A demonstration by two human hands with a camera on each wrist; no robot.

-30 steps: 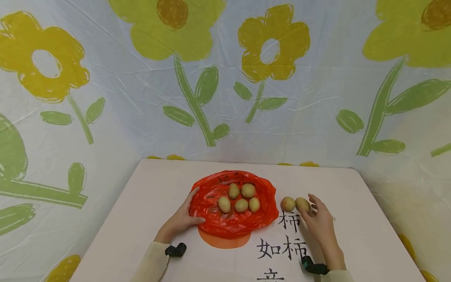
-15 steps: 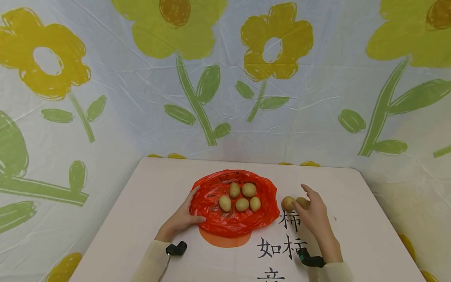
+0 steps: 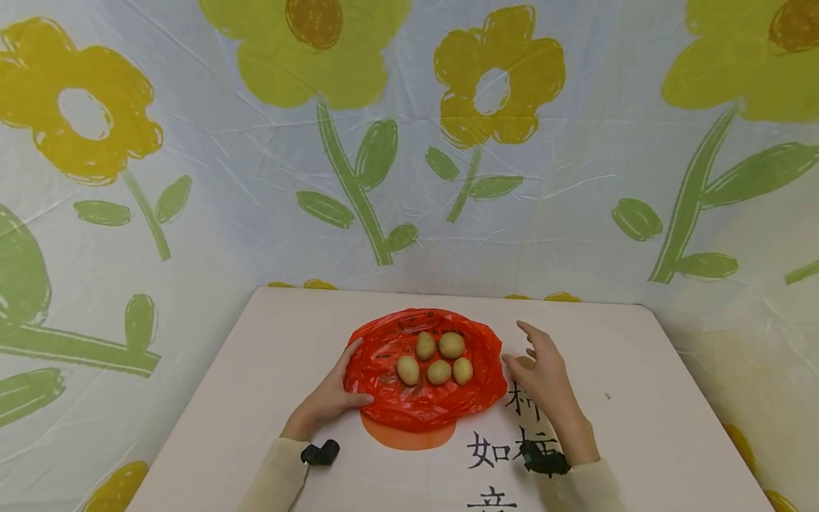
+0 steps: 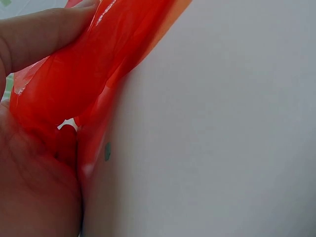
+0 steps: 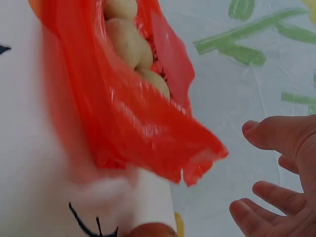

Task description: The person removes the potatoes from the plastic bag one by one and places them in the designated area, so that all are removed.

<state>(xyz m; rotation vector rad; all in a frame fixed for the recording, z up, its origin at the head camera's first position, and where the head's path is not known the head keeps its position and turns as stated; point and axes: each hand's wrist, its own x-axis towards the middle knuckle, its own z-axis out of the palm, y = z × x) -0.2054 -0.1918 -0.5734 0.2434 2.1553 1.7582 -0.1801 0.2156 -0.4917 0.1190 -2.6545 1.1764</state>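
Several potatoes lie inside a red plastic bag spread wide on the table. My left hand holds the bag's left side, its thumb along the near rim; in the left wrist view, red plastic bunches between thumb and palm. Just right of the bag, my right hand hovers with fingers and thumb parted, holding nothing. Part of a loose potato shows beyond its thumb, the rest hidden by the hand. The right wrist view catches a brownish potato at its bottom edge, outside the bag.
The pale table carries black printed characters and an orange printed shape partly under the bag. A flower-patterned cloth hangs behind and at the sides. Dark wrist-worn devices sit on both wrists.
My right hand has moved left from beside the two loose potatoes to the bag's right edge, now covering most of them. The left hand and the bag stay in place.
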